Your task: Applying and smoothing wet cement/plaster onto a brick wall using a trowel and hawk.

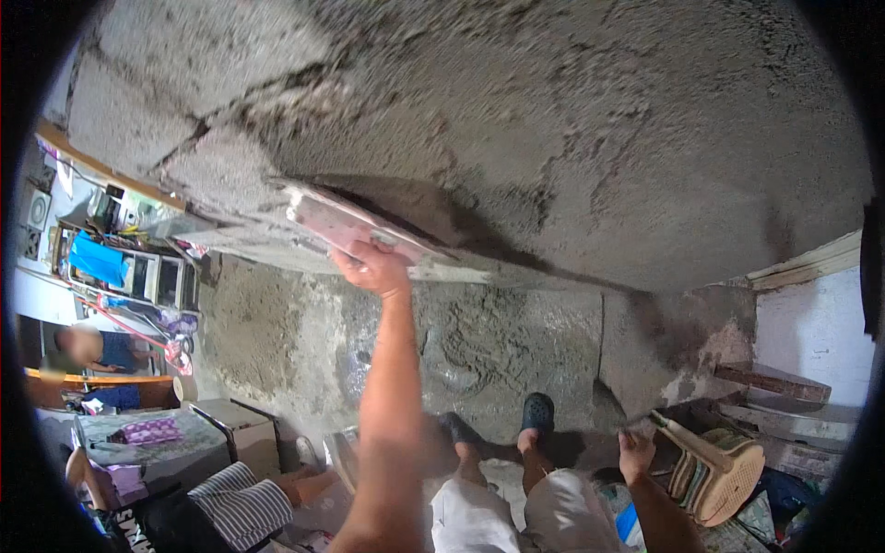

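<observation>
My left hand (373,272) is closed on a flat pinkish plastering float (327,221), held against the rough grey mortared wall (590,120) in the upper part of the head view. A dark shadow runs along the wall from the float. My right hand (636,453) is low at the right, fingers curled, beside a pile of stacked beige plastic stools (719,479); what it holds, if anything, I cannot make out. My feet in dark clogs (539,415) stand by the mortar-smeared floor (240,323) below the wall.
A person (92,350) is at the far left near shelving with a blue item (97,258). Another person in striped shorts (240,507) is at lower left, beside a table (189,442). Wooden steps or boards (770,378) lie at the right by a white wall (811,323).
</observation>
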A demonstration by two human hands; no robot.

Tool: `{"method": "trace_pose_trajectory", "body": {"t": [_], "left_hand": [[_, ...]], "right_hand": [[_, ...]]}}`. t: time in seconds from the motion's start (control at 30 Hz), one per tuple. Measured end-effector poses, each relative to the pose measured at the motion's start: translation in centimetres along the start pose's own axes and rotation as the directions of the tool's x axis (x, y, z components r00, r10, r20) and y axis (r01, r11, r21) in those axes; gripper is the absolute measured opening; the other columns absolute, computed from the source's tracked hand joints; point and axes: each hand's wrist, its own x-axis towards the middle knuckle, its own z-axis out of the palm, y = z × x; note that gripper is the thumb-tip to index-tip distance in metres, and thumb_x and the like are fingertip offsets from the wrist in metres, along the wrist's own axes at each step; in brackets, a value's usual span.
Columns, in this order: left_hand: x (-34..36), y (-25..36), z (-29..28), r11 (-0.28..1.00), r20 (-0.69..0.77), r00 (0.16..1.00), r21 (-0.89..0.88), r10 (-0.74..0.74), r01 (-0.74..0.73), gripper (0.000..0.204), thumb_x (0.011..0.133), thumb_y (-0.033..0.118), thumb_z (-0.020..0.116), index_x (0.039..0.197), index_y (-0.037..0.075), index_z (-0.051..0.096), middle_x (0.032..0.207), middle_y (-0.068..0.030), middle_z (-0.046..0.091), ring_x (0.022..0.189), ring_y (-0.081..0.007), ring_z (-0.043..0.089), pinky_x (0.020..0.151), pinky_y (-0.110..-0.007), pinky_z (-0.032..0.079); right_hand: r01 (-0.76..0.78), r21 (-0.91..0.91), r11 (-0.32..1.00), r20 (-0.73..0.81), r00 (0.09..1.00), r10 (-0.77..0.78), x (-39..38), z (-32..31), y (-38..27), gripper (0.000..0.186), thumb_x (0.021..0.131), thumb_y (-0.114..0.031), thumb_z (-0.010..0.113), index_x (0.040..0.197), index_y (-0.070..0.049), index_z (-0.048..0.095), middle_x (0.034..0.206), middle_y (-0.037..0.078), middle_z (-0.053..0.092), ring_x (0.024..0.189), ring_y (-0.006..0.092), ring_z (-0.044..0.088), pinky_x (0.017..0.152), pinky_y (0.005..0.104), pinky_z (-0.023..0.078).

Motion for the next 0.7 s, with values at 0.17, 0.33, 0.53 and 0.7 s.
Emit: {"method": "trace_pose_trajectory", "body": {"t": [0.17, 0.33, 0.53, 0.7], "left_hand": [[-0.7, 1.7, 3.3, 0.999, -0.017, 1.000, -0.051, -0.006, 0.005, 0.034, 0.104, 0.033, 0.049, 0.119, 0.004, 0.039, 0.078, -0.0039, 0.054, 0.058, -0.0089, 0.046, 0.048, -0.023, 0.037], [-3.2, 2.7, 4.6, 0.991, 0.069, 0.989, 0.012, 0.130, -0.131, 0.042, 0.100, 0.034, 0.055, 0.120, -0.002, 0.043, 0.080, -0.0081, 0.058, 0.060, -0.0132, 0.051, 0.050, -0.028, 0.041], [-3.2, -7.9, -0.7, 0.857, 0.247, 0.874, 0.212, 0.418, -0.469, 0.041, 0.093, 0.023, 0.063, 0.120, -0.007, 0.054, 0.085, -0.0245, 0.065, 0.067, -0.0392, 0.065, 0.058, -0.046, 0.050], [-5.6, -14.5, -5.5, 0.806, 0.359, 0.894, 0.426, 0.268, -0.412, 0.037, 0.089, 0.016, 0.062, 0.117, -0.007, 0.051, 0.087, -0.0235, 0.062, 0.073, -0.0430, 0.060, 0.067, -0.045, 0.050]], "right_hand": [[-0.175, -0.155, 0.972, 0.147, 0.969, 0.198, -4.8, -1.4, 5.8, 0.028, 0.082, -0.028, 0.073, 0.084, 0.000, 0.068, 0.088, 0.025, 0.063, 0.085, 0.0453, 0.061, 0.070, 0.0529, 0.047], [-0.422, -0.159, 0.893, 0.156, 0.882, 0.445, -6.0, -0.5, 9.4, 0.034, 0.078, -0.030, 0.077, 0.077, 0.001, 0.064, 0.088, 0.025, 0.063, 0.086, 0.0442, 0.061, 0.070, 0.0531, 0.047], [-0.159, -0.102, 0.982, 0.125, 0.977, 0.171, -3.2, 0.3, 8.8, 0.032, 0.079, -0.032, 0.075, 0.074, -0.002, 0.066, 0.074, 0.022, 0.064, 0.074, 0.0422, 0.062, 0.069, 0.0520, 0.048], [-0.005, -0.063, 0.998, 0.087, 0.996, 0.011, -1.8, -1.0, 2.9, 0.031, 0.081, -0.030, 0.072, 0.070, -0.003, 0.061, 0.066, 0.019, 0.061, 0.066, 0.0438, 0.059, 0.059, 0.0499, 0.046]]}}
